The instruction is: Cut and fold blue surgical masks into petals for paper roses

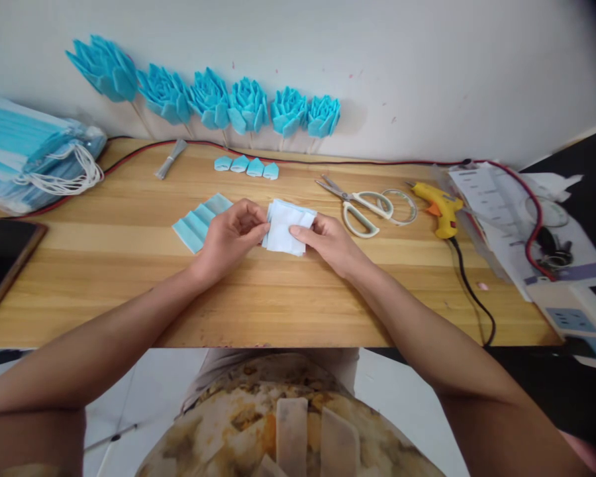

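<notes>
A small stack of white and pale blue fabric squares (pixel 287 228) is held above the table between my hands. My left hand (pixel 236 232) pinches its left edge with thumb and fingertips. My right hand (pixel 328 240) grips the right side, thumb on top and fingers underneath. Beside my left hand lies a pleated light blue piece of mask fabric (pixel 198 222), partly covered by that hand. Behind the stack, several small folded blue petals (pixel 247 165) rest in a row. To the right are scissors (pixel 355 202) with white handles, their blades apart.
Several blue fabric flowers (pixel 248 106) on sticks lean along the wall. Bagged blue masks (pixel 24 152) and a phone (pixel 7 258) lie left, a bundle of thin wires (pixel 171 159) behind. Right are a tape roll (pixel 407 207), a yellow glue gun (pixel 440 209) and a power strip (pixel 576 321).
</notes>
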`<action>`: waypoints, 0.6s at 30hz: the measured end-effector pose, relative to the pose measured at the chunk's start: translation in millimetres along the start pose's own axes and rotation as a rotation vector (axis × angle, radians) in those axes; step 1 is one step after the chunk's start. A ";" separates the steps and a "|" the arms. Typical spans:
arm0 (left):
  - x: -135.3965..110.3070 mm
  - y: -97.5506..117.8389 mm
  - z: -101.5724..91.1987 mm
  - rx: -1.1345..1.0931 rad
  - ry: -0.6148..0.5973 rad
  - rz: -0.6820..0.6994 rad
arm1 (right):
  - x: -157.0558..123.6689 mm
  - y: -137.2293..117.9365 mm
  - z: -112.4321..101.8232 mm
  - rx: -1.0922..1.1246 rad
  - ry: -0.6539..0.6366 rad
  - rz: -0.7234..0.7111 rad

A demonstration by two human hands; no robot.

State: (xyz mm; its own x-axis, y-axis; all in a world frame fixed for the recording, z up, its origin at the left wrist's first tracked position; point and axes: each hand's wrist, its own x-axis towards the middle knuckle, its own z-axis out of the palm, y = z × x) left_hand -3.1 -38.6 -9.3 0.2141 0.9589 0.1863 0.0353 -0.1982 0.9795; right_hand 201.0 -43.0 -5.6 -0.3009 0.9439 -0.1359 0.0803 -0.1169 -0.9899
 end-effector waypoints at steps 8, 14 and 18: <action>-1.9 -4.4 -0.6 0.079 0.004 0.061 | 2.0 2.8 -1.0 -0.022 -0.003 -0.012; -3.4 1.9 -2.2 0.159 -0.006 0.064 | 1.4 2.7 0.0 -0.006 -0.006 0.006; -4.3 8.2 -1.9 0.157 -0.030 0.018 | 0.8 3.0 1.0 -0.021 -0.009 0.005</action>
State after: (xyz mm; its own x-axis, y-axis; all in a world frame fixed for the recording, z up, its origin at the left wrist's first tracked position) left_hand -5.5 -44.0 -1.9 0.2447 0.9489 0.1992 0.1827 -0.2469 0.9517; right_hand 200.0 -42.9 -8.8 -0.3089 0.9405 -0.1411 0.1016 -0.1149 -0.9882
